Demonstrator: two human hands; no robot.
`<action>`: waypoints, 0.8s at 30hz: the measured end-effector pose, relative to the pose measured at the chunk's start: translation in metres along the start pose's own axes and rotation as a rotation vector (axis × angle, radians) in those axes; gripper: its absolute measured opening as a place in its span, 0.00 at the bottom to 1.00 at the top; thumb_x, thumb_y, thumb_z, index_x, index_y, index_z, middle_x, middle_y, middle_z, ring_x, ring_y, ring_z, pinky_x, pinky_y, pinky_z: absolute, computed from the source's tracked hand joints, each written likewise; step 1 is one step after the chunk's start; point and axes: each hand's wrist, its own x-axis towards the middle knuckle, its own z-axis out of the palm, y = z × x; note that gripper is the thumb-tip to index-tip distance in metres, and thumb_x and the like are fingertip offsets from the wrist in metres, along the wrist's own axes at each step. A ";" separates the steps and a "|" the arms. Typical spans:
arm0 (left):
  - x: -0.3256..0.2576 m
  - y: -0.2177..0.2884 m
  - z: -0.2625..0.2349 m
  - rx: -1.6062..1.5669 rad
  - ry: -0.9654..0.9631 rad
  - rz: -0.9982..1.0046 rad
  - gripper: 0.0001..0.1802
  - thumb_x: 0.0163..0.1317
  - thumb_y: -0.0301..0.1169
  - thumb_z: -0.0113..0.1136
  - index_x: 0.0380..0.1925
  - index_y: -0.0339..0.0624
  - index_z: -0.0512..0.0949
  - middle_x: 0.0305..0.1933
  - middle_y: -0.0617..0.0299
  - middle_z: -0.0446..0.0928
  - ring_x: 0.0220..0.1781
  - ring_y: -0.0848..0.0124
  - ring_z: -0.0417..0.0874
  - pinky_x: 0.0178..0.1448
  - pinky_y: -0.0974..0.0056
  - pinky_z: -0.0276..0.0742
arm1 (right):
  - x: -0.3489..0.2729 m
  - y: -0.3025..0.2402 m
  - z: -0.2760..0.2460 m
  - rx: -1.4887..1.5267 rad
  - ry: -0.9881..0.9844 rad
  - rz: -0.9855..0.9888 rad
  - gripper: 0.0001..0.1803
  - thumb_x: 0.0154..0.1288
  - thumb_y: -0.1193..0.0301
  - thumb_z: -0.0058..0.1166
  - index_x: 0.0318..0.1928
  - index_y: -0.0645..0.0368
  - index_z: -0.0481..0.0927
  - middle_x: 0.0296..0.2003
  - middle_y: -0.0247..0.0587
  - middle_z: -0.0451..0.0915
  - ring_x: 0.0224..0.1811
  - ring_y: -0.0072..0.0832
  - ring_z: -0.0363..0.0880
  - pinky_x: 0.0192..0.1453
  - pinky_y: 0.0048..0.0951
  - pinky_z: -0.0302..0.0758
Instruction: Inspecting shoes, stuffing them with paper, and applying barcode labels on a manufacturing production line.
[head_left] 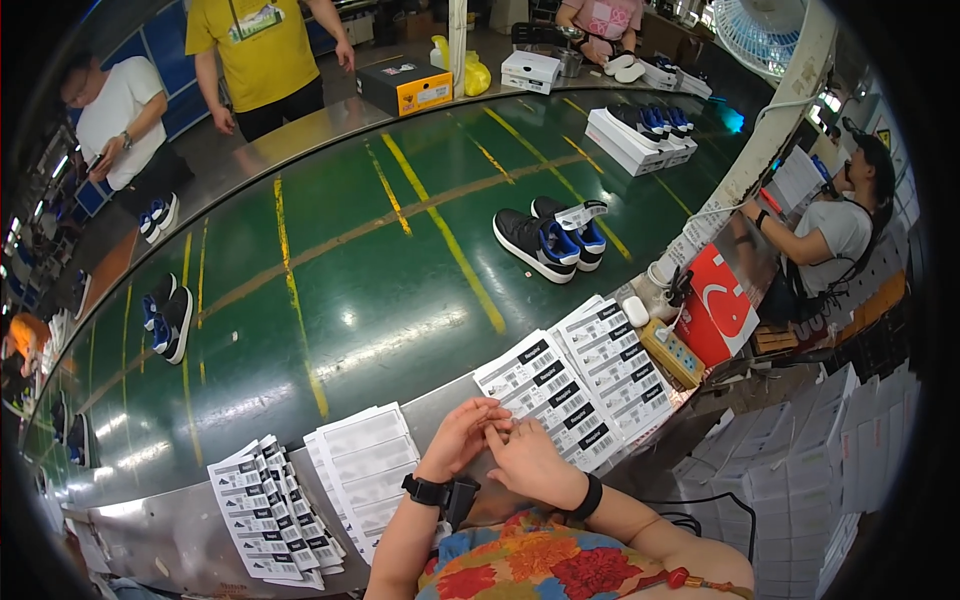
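Both hands meet over the label sheets at the near edge of the worktop.

I see my left hand and right hand touching at the fingertips, pinching something too small for me to identify, just above the near corner of a fanned stack of barcode label sheets. These sheets lie on the steel worktop, right of centre. A second stack of peeled sheets lies left of my left hand, another pile of labels further left. A pair of black-and-blue shoes rests on the green conveyor belt, well apart from my hands.
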 end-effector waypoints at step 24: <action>-0.007 0.002 -0.009 -0.006 -0.011 0.002 0.15 0.72 0.31 0.50 0.53 0.34 0.72 0.50 0.48 0.80 0.51 0.60 0.82 0.60 0.57 0.77 | 0.004 -0.011 0.004 -0.036 0.003 -0.009 0.41 0.50 0.56 0.69 0.57 0.73 0.70 0.41 0.56 0.81 0.43 0.47 0.79 0.53 0.45 0.67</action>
